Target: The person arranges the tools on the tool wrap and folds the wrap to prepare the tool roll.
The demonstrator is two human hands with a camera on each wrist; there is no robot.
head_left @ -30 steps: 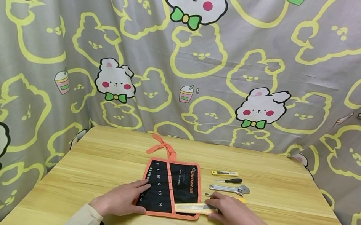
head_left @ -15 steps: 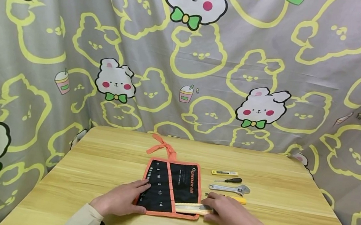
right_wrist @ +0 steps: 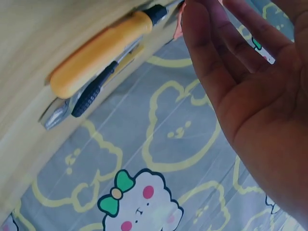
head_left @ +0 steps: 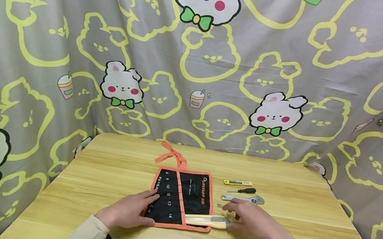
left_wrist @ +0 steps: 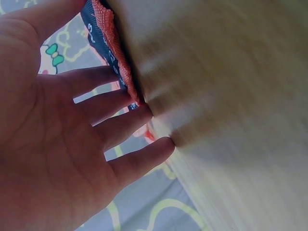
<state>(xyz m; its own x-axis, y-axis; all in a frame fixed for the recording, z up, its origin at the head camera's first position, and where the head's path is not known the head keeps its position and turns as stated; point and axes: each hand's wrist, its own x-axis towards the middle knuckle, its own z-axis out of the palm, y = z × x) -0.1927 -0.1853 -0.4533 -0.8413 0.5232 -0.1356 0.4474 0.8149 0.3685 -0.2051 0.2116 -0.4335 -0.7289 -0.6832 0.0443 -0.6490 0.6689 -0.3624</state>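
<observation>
A black tool roll [head_left: 199, 194] with orange trim and numbered pockets lies on the table. My left hand [head_left: 131, 209] rests on its left edge, fingers straight and spread; in the left wrist view the fingertips touch the table and the orange trim [left_wrist: 115, 48]. A yellow utility knife [head_left: 208, 220] lies across the lower right of the roll, its left end at the pocket's orange edge. My right hand [head_left: 254, 224] is by the knife's right end with loosely bent fingers and holds nothing. A yellow-handled screwdriver [right_wrist: 103, 53] lies near that hand, mostly hidden behind it in the head view.
Beyond the right hand, an adjustable wrench [head_left: 244, 199], a small black-handled screwdriver [head_left: 245, 191] and a flat yellow case with a label [head_left: 238, 183] lie in a row. Orange ties [head_left: 173, 155] stretch from the roll's far edge. A patterned curtain [head_left: 199, 63] hangs behind the table [head_left: 104, 164].
My right hand has let go of the utility knife and moved slightly up and away, uncovering the knife's right end. The knife has slid slightly left. The left hand stays put.
</observation>
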